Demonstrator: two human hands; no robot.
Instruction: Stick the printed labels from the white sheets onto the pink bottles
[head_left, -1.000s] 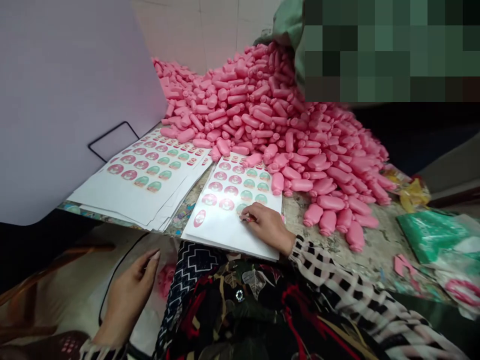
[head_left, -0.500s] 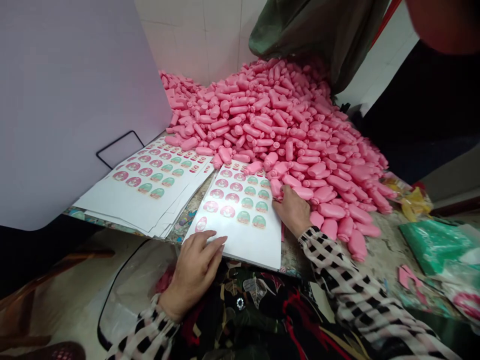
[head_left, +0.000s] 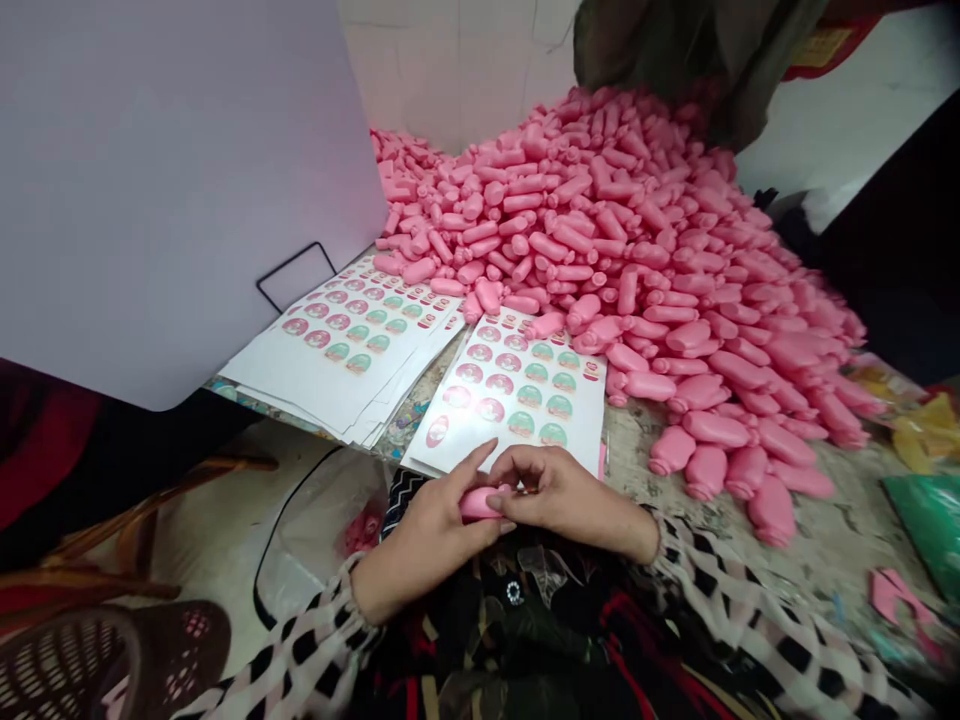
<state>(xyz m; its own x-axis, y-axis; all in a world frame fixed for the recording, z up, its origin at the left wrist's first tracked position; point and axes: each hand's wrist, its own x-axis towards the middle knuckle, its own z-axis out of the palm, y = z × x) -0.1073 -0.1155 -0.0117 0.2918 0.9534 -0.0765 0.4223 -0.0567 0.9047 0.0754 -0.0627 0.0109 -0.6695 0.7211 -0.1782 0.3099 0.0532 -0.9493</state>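
Note:
Between my two hands, in front of my body, is a small pink plastic bottle. My left hand is closed round it from the left. From the right, my right hand grips it with thumb and fingers, partly covering it. Just beyond my hands lies a stack of sticker sheets with pink and green round-topped labels, its near edge hidden by my fingers. A second stack of sticker sheets lies to the left. Behind both rises a big heap of pink bottles.
A pale panel with a black wire loop stands at left. To the right on the worn table are a pink cut piece, a green packet and yellow wrapping. A brown basket is low left.
My right hand has come back from the heap's edge toward my body with a pink bottle. My left hand has left the sheet and now holds the bottle too. The view has shifted left.

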